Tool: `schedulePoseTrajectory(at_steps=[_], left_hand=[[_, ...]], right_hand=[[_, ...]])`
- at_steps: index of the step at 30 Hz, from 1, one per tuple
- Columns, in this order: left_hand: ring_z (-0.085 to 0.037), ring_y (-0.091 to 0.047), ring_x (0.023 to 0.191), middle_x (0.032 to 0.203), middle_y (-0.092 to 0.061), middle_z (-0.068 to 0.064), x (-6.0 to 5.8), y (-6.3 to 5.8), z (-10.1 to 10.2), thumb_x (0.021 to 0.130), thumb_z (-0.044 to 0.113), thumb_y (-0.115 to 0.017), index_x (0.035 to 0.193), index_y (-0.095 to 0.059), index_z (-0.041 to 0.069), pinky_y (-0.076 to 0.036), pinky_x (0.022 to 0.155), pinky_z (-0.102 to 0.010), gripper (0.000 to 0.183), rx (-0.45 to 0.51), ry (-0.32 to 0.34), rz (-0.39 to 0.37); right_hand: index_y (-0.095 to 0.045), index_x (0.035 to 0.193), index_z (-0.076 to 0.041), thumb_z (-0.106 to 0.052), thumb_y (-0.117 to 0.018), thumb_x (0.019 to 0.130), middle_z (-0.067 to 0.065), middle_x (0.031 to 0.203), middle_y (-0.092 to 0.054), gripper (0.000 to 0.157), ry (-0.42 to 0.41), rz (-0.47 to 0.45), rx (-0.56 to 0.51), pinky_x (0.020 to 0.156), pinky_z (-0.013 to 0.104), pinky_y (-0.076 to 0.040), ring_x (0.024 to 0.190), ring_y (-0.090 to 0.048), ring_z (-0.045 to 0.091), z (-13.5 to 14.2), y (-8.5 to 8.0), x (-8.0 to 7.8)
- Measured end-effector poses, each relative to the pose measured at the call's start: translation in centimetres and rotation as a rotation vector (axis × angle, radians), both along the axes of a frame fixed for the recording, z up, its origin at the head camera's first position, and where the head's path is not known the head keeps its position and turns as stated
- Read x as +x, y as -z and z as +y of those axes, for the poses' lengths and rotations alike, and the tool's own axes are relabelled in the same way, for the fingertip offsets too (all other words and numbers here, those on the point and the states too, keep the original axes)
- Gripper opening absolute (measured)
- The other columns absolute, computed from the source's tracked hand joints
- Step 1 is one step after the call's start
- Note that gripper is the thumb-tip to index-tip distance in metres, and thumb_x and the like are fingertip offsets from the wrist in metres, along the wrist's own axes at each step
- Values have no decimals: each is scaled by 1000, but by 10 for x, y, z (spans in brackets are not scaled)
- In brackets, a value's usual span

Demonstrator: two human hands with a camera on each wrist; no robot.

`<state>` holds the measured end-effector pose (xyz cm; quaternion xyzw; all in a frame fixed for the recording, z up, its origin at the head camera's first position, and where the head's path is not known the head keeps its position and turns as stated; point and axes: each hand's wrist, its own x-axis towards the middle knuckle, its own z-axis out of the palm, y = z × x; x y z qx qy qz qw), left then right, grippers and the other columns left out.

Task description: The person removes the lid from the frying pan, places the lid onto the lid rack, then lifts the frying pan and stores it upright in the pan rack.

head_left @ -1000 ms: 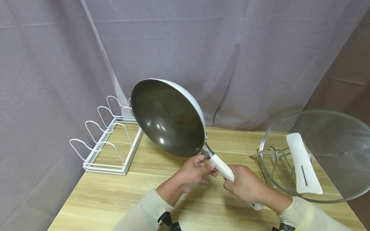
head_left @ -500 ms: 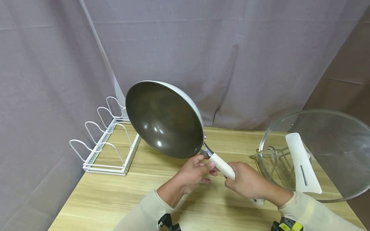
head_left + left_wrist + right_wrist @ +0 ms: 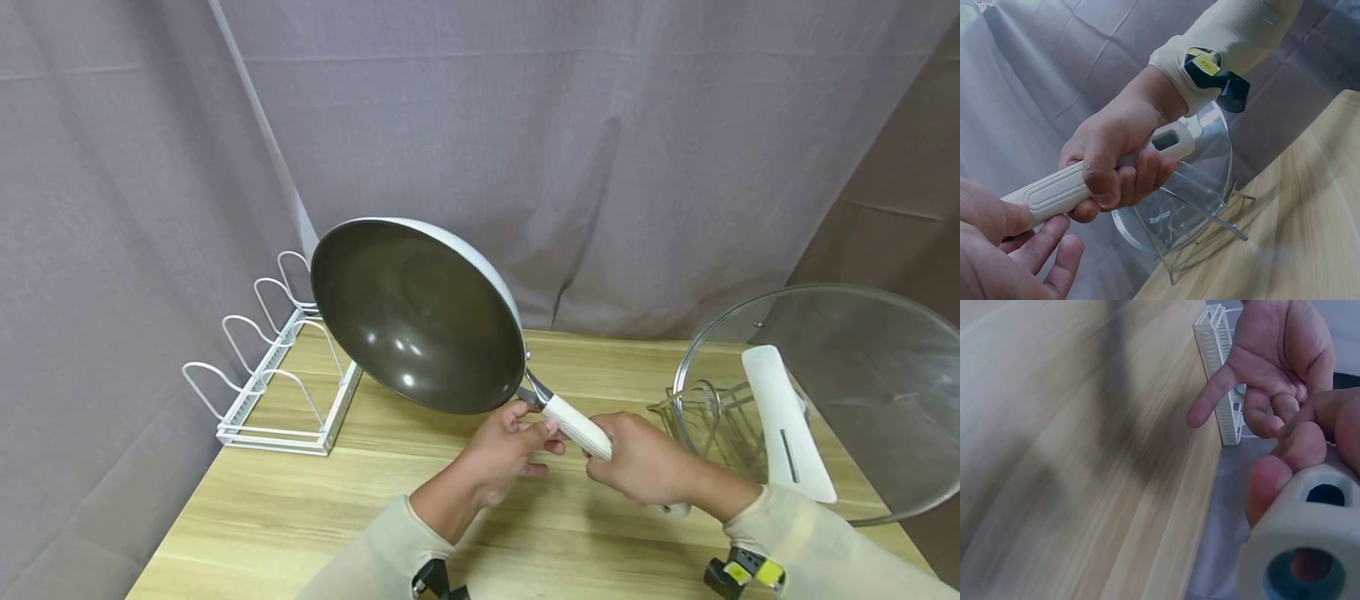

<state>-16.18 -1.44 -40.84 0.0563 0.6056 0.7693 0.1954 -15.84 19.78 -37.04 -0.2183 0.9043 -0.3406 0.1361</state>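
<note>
A wok (image 3: 420, 317), dark inside and pale outside, is held up over the table, tilted so its inside faces me. Its cream handle (image 3: 1060, 190) slopes down to the right. My right hand (image 3: 645, 462) wraps its fingers round the rear half of this handle, and the holed end sticks out past the palm. Nearer the wok, my left hand (image 3: 498, 454) pinches the handle between thumb and fingertips from below, as the left wrist view shows. Its outer fingers (image 3: 1210, 397) stretch loosely away in the right wrist view. The wok's outer base is mostly hidden.
Left on the wooden table (image 3: 300, 508) stands a white wire rack (image 3: 273, 442) with upright loops, partly behind the wok. At right, a glass lid (image 3: 877, 400) with a tall cream handle (image 3: 787, 425) leans on a wire stand (image 3: 1204, 215). Grey curtains (image 3: 480, 125) back the table.
The wok's bowl has swung left and slightly down, covering more of the rack's far end. My right hand has risen slightly; my left hand has hardly moved.
</note>
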Motion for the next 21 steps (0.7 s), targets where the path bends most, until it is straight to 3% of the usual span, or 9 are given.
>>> schedulePoseTrajectory(at_steps=[7,21], left_hand=[[-18,-67,91,104,-76,-10,1,-2,0,103,16,-61,121,-63,9,-50,76,-39,19,35,-6,2],[-18,-66,95,119,-73,-5,4,-2,-2,104,13,-59,140,-59,18,-50,79,-40,37,41,22,10]], right_hand=[[-61,91,-8,-5,-65,86,5,61,-56,7,0,-27,-4,31,32,-44,36,-48,9,1,-3,-4],[-63,100,-7,-7,-66,87,7,61,-56,13,2,-76,-5,31,30,-42,36,-47,10,4,-6,-12]])
